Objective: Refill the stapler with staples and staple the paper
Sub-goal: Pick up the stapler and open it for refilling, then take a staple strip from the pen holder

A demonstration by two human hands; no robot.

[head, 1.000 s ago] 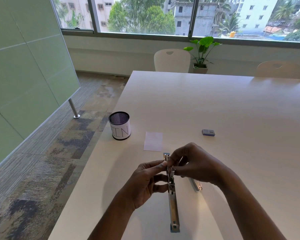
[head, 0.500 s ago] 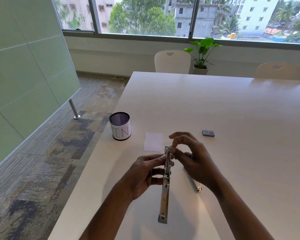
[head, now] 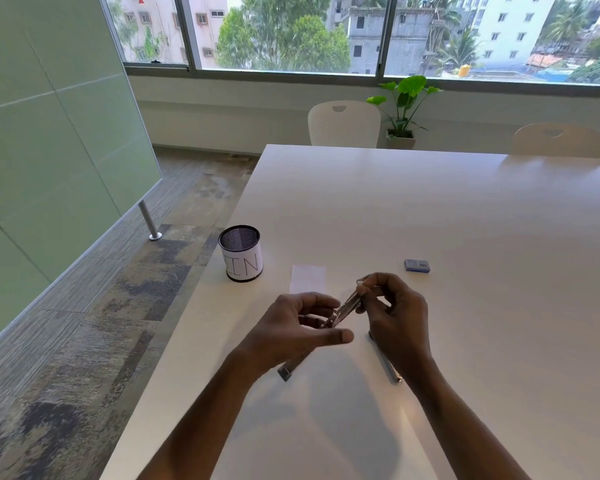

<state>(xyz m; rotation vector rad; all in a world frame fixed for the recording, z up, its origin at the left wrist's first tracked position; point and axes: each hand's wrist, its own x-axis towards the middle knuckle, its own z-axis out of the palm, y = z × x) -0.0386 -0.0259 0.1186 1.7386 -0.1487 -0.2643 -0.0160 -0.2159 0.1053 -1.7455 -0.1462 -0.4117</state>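
Mid-frame: L hand (head: 291,330) holds stapler (head: 343,308), R hand (head: 395,317) pinches its tip — refill prob. unfinished; paper (head: 309,277) unstapled.

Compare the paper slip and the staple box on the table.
The paper slip is white and flat; the staple box is blue-grey, smaller, visibly thicker. The slip lies beyond the left hand; the box beyond the right hand. Both lie untouched on the table.
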